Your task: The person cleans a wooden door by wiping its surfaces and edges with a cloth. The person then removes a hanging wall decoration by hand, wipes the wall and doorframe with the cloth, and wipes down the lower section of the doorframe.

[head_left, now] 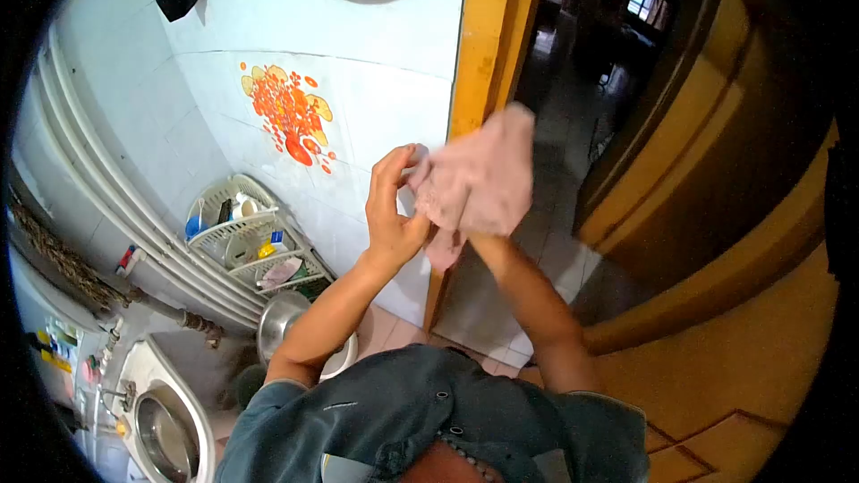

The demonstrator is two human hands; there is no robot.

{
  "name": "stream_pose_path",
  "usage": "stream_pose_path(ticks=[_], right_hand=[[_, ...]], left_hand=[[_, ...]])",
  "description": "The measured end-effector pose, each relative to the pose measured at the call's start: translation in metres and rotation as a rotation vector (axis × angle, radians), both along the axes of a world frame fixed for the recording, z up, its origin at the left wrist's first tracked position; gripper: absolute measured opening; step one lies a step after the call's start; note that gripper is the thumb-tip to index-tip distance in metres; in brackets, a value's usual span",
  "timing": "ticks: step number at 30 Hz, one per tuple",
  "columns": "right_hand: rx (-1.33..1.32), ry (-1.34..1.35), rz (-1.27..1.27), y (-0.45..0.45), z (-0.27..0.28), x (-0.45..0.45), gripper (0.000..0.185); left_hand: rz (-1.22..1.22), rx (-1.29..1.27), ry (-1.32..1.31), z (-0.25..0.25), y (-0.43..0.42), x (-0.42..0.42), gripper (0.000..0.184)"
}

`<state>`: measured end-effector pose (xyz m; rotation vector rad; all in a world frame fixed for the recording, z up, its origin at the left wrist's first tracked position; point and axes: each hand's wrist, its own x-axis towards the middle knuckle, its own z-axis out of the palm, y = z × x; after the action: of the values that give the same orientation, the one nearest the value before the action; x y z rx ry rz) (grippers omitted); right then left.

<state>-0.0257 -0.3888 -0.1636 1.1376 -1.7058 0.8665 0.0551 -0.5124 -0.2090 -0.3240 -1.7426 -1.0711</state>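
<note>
A crumpled pink cloth (483, 179) is held up in front of the wall's edge and the door frame, slightly blurred. My left hand (392, 207) is at its left side, fingers and thumb curled around the cloth's edge. The cloth covers my right hand, so its fingers are hidden; only the right wrist (488, 249) shows below. One corner of the cloth hangs down between the two wrists.
An orange door frame (481, 45) and dark doorway stand ahead to the right. On the left are a corner shelf (234, 224) with small items, white pipes (143, 188), a metal basin (279, 322) and a sink (192, 394) holding a metal bowl (165, 434).
</note>
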Motion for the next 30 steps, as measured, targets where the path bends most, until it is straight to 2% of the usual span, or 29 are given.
stream_pose_path(ticks=[1,3,5,6,7,9,11,14,15,18,20,23,24,30], right_hand=[[-0.048,0.024,-0.016,0.003,-0.002,0.013,0.024],[-0.122,0.065,-0.041,0.006,-0.008,0.022,0.022],[-0.110,0.055,-0.050,0.007,-0.014,0.008,0.022],[-0.096,0.040,-0.056,0.006,-0.016,-0.005,0.022],[-0.077,0.029,-0.059,0.005,-0.018,-0.021,0.022],[-0.046,-0.002,-0.054,0.003,-0.026,-0.047,0.022],[-0.010,-0.083,-0.028,0.001,-0.045,-0.057,0.023],[0.048,-0.266,0.033,-0.003,-0.094,-0.044,0.023],[0.074,-0.337,0.049,-0.002,-0.111,-0.035,0.024],[0.157,-0.556,0.115,0.002,-0.156,-0.009,0.025],[0.199,-0.680,0.153,0.005,-0.171,-0.005,0.025],[0.236,-0.797,0.204,0.010,-0.177,-0.008,0.026],[0.242,-0.823,0.226,0.012,-0.176,-0.012,0.027],[0.227,-0.740,0.267,0.013,-0.178,-0.018,0.028]], left_hand=[[0.023,-0.046,0.001,-0.006,0.000,0.002,0.065],[0.041,-0.069,0.036,-0.012,0.005,0.001,0.059],[0.142,-0.491,0.203,-0.009,0.008,-0.004,0.051],[0.092,-0.489,0.270,-0.002,0.014,-0.007,0.043],[0.075,-0.499,0.248,0.007,0.019,-0.010,0.043],[0.208,-0.519,0.366,0.026,0.025,-0.014,0.042],[0.254,-0.486,0.321,0.028,0.024,-0.016,0.039],[0.170,-0.650,0.244,0.001,0.016,-0.016,0.037],[0.081,-0.646,0.127,-0.022,0.013,-0.013,0.032],[0.035,-0.683,-0.016,-0.080,0.015,0.002,0.029],[-0.009,-0.700,-0.201,-0.111,0.013,0.007,0.025],[-0.002,-0.603,-0.265,-0.107,0.024,0.013,0.026],[0.022,-0.619,-0.268,-0.095,0.027,0.015,0.032],[0.176,-0.498,-0.267,-0.090,0.037,0.021,0.038]])
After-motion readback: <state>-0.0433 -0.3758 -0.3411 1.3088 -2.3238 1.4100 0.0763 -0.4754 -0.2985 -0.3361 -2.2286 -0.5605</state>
